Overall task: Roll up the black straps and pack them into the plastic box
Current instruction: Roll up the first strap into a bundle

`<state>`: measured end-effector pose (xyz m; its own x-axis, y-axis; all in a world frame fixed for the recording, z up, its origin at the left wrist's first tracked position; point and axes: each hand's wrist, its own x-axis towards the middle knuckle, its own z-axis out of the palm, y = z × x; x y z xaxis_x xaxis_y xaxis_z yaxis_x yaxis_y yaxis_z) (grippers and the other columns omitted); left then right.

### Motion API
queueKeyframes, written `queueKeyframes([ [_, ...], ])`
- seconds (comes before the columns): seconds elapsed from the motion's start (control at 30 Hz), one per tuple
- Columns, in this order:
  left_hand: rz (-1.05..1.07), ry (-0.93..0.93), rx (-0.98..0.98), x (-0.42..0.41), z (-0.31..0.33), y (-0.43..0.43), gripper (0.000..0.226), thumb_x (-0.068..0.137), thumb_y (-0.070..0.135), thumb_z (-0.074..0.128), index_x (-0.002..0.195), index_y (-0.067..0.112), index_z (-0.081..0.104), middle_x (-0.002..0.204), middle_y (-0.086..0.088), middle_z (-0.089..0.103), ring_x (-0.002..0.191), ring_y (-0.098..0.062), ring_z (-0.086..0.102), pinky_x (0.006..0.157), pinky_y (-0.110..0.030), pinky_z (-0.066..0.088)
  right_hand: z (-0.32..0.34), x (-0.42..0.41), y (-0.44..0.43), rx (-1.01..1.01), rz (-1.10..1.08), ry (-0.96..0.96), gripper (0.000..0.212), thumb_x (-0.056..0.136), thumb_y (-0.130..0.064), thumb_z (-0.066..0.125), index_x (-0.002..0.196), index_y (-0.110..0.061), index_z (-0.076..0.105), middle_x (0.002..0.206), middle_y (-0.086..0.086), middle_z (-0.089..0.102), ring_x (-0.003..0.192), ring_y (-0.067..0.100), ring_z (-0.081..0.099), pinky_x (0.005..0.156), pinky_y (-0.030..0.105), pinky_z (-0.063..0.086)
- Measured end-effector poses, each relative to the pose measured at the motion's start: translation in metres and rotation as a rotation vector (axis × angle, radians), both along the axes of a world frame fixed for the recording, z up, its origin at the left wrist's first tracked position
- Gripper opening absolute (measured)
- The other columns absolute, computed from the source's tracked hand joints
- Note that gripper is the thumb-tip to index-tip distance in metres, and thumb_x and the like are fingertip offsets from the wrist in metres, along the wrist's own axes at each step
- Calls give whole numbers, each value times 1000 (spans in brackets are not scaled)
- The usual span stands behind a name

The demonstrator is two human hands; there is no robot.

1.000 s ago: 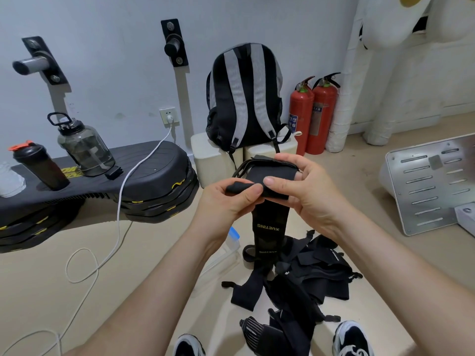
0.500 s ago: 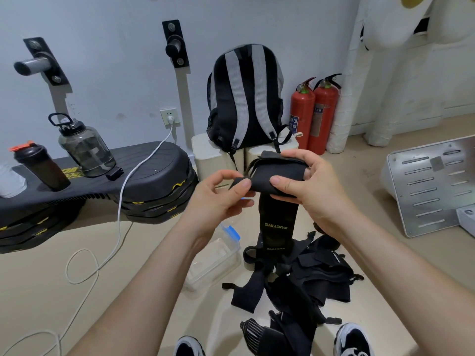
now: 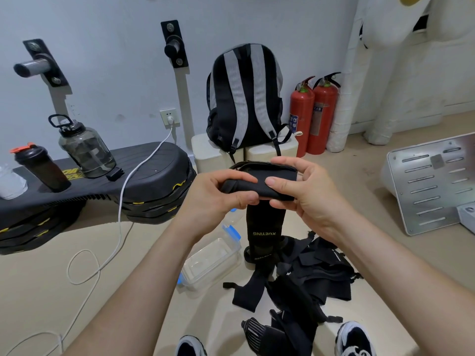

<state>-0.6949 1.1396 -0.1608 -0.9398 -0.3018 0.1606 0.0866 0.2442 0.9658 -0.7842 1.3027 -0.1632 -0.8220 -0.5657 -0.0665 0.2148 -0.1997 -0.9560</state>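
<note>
Head, right hand (image 3: 307, 199) over strap (image 3: 264, 219), seemingly rolled, backpack (image 3: 244, 98)

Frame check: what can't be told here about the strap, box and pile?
Head view only.
- Roll tightness of the strap: left hand and right hand cover it.
- Lid of the plastic box: mostly behind the left wrist.
- Strap count in the pile: tangled, cut by the bottom edge.

Person, own-head view. Left forearm (image 3: 133, 278) and right forearm (image 3: 385, 273): bare. Left hand (image 3: 218, 199), right hand (image 3: 305, 199): short nails. Footwear: black trainers with white trim, left shoe (image 3: 191, 346), right shoe (image 3: 354, 340), toes only showing.
</note>
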Motion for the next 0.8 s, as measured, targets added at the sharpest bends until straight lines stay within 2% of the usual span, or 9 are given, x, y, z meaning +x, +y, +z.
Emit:
queueKeyframes([
  [0.17,20,-3,66,-2,-2,6,8,86,12,71,94,10,70,75,-7,75,71,-19,74,62,-21,56,-2,2,-2,76,-36,91,20,88,-20,72,108,-20,68,99,6,75,85,21,74,66,24,53],
  [0.2,40,-5,92,-3,-3,7,9,87,16,70,93,11,69,74,-6,76,70,-19,74,61,-22,55,0,4,-3,76,-32,83,14,92,-27,68,104,-20,69,94,4,76,82,22,75,66,23,53],
  [0.27,88,-14,121,-5,-5,7,21,85,30,68,94,11,67,74,-4,76,74,-20,75,63,-24,54,0,5,-5,61,-46,50,23,99,-35,56,98,-18,72,91,5,76,81,24,75,62,22,54],
  [0.33,118,-40,84,-6,-8,8,42,77,47,66,97,11,68,75,1,76,82,-23,72,72,-30,53,-1,4,-6,47,-74,25,28,102,-31,53,92,-17,74,94,8,75,81,22,74,59,22,54],
  [0.43,114,-69,72,-5,-9,10,54,75,54,63,100,6,68,71,7,73,80,-21,62,78,-35,50,-5,3,-6,37,-55,4,20,100,-13,56,94,-14,75,98,10,73,77,17,73,58,21,55],
  [0.53,93,-82,80,-5,-9,9,50,78,52,63,99,8,69,72,4,72,79,-20,61,75,-32,47,-4,3,-5,31,-20,-27,22,99,-5,54,97,-11,75,104,13,71,79,18,73,58,21,56],
  [0.63,118,-98,95,-6,-11,10,39,85,49,62,94,13,70,75,0,71,82,-22,62,72,-29,45,-2,3,-3,27,-17,-25,28,98,-1,49,92,-9,76,106,17,69,84,24,75,64,26,59],
  [0.7,158,-116,118,-7,-11,12,35,91,46,62,86,12,68,69,0,62,71,-12,55,66,-26,41,-3,4,-4,28,-26,23,27,98,-4,51,92,-11,76,105,15,71,91,24,74,71,30,60],
  [0.8,201,-167,169,-9,-10,11,34,91,45,64,75,15,61,54,13,46,50,-1,42,62,-25,34,-7,8,-6,22,7,126,10,87,-16,71,96,-16,76,92,1,77,95,19,74,78,31,61],
])
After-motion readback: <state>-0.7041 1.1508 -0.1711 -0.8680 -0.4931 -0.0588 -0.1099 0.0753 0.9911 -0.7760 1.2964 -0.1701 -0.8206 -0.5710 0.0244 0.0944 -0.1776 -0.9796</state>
